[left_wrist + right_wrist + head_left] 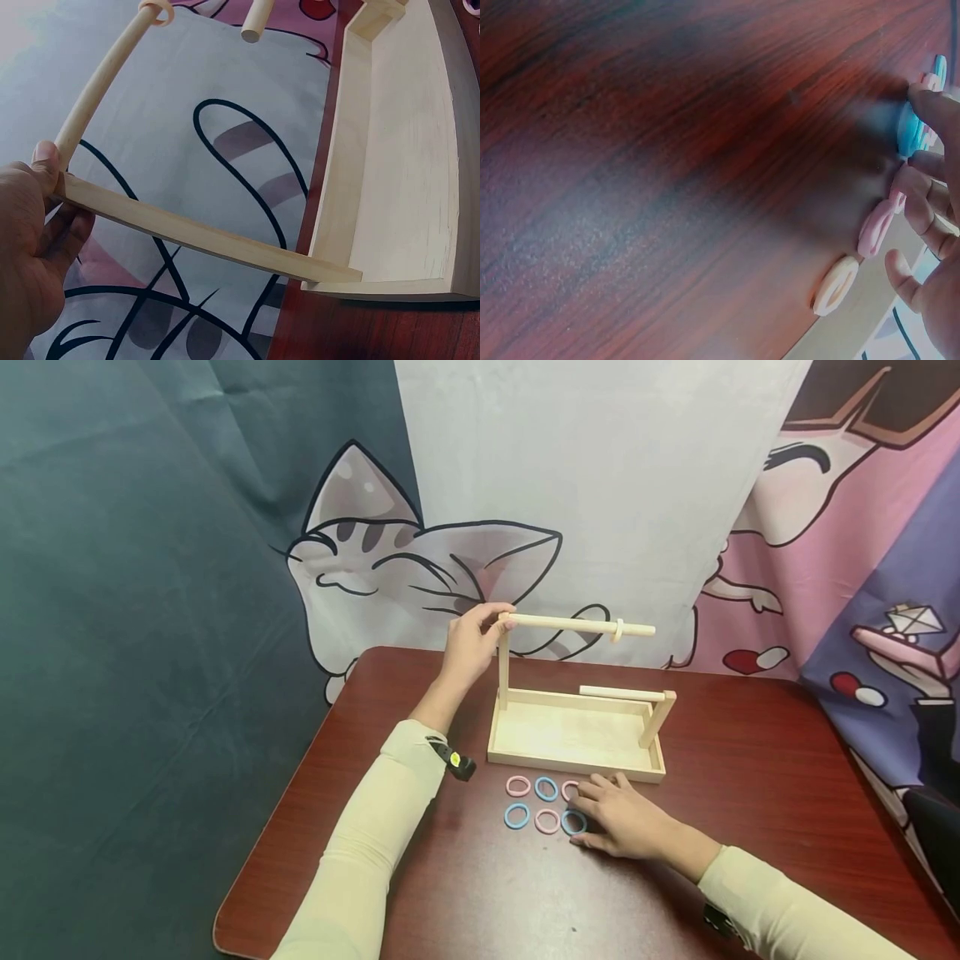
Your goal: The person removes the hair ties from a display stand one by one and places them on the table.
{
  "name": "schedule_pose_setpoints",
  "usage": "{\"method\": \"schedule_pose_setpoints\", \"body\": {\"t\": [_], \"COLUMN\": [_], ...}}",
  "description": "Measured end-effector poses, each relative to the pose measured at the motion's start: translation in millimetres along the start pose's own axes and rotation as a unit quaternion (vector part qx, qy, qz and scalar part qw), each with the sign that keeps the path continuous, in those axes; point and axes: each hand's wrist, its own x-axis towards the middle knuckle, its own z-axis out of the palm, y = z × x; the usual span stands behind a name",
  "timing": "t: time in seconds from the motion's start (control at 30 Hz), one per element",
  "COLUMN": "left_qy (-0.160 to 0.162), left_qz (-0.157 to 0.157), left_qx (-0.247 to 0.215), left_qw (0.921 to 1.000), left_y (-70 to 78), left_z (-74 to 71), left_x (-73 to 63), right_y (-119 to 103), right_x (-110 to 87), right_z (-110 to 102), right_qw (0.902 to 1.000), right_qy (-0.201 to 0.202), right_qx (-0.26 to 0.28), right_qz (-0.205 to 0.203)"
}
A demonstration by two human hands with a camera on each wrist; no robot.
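Note:
My left hand (474,642) grips the top corner of a tall wooden post (504,668), where a round wooden rod (562,623) meets it. The left wrist view shows thumb and fingers on both sides of that joint. One pale ring (618,630) hangs on the rod toward its free end. Below, my right hand (622,818) is spread low over flat rings. Its thumb and a finger lie at opposite edges of a blue ring (573,823); firm contact cannot be told. A pink ring (875,227) and a cream ring (836,286) lie near its other fingers.
The post rises from a shallow wooden tray (570,768) on the dark red table (420,868). A shorter post (658,720) with a lower rod (622,693) stands at its right end. Left of my right hand lie several pink and blue rings. Behind hangs a printed cloth (600,485).

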Motion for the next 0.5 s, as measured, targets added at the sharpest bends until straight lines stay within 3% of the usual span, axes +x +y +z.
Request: {"method": "schedule_pose_setpoints", "body": {"t": [0.23, 0.5], "left_qy": [-0.001, -0.003], "left_qz": [-0.002, -0.006], "left_qx": [0.000, 0.001], "left_qw": [1.0000, 1.0000], "left_y": [0.9, 1.2], "left_z": [-1.4, -0.6], "left_x": [-0.3, -0.2], "right_y": [4.7, 25.9], "right_x": [-0.4, -0.9], "right_z": [-4.5, -27.4], "right_qw": [0.9999, 0.9981], "right_qy": [0.006, 0.060], "right_qx": [0.007, 0.010], "right_qz": [-0.004, 0.008]}}
